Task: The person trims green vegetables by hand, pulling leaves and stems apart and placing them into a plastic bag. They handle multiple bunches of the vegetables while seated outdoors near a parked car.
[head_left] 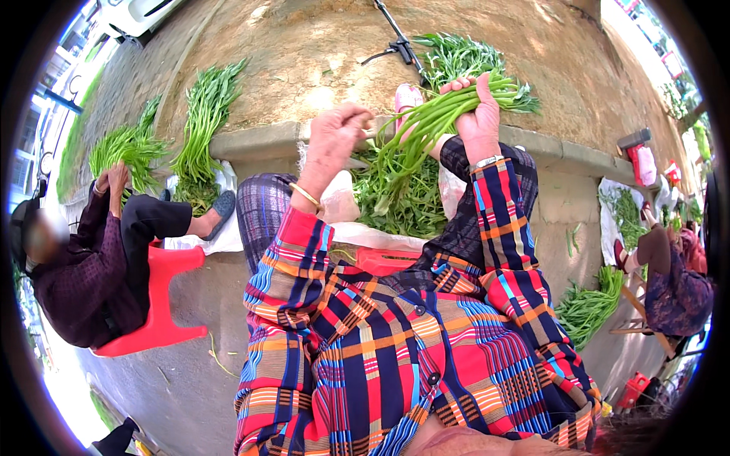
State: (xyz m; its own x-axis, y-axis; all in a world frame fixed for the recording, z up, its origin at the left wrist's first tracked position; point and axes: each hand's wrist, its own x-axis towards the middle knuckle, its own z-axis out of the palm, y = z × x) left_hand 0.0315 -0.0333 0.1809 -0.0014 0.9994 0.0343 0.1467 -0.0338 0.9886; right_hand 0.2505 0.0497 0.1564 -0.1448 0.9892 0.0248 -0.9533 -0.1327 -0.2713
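My right hand (480, 118), with a watch at the wrist, is closed around a bunch of water spinach (426, 131). The long green stems fan out to the left and droop between my knees. Left of the bunch is my left hand (334, 144), with a bangle at the wrist. Its fingers are curled into a pinch near the stem ends; whatever they may hold is too small to make out. Below both hands, a pile of loose leafy greens (399, 201) lies on a white plastic sheet (365, 234) between my legs.
A low stone kerb (258, 140) crosses ahead of me. More greens (464, 61) lie beyond it, beside a black stand (403, 49). At left, a co-worker on a red stool (163, 281) handles greens (129, 152). Another bundle (593, 308) lies at right, near a seated person (673, 281).
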